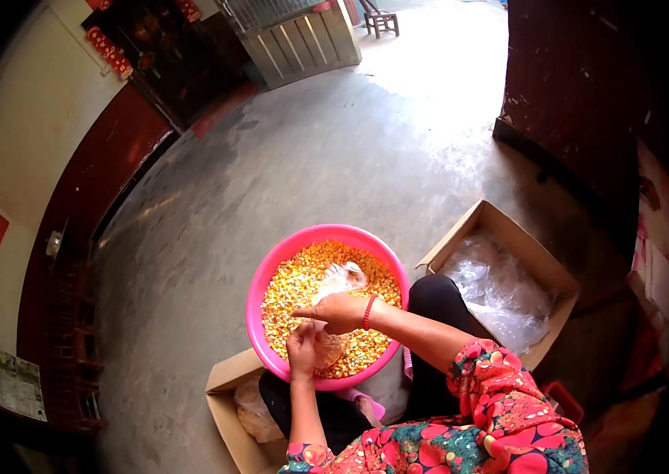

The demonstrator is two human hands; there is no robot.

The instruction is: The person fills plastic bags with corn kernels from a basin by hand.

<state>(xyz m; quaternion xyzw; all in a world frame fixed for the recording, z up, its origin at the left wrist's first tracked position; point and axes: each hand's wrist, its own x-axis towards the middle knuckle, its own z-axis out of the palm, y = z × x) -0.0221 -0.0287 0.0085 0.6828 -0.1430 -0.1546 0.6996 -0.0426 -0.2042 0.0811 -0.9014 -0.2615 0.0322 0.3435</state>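
A pink basin (254, 316) full of yellow corn kernels (291, 278) stands in front of my knees. Over the kernels, my left hand (301, 347) is closed on a clear plastic bag (329, 350), which hangs just to its right with something pinkish-brown inside. My right hand (334, 313), with a red bead bracelet at the wrist, is beside the bag's upper part. Its index finger points left above my left hand, and the other fingers are curled; what they hold is hidden. Another crumpled clear plastic piece (344, 278) lies on the corn behind my right hand.
An open cardboard box (559, 316) with clear plastic bags (500, 288) stands at the right. Another box (228, 375), holding a filled bag (255, 411), is at the lower left. Small chairs (77, 347) line the left wall, and a wooden stool (382, 24) is near the bright doorway.
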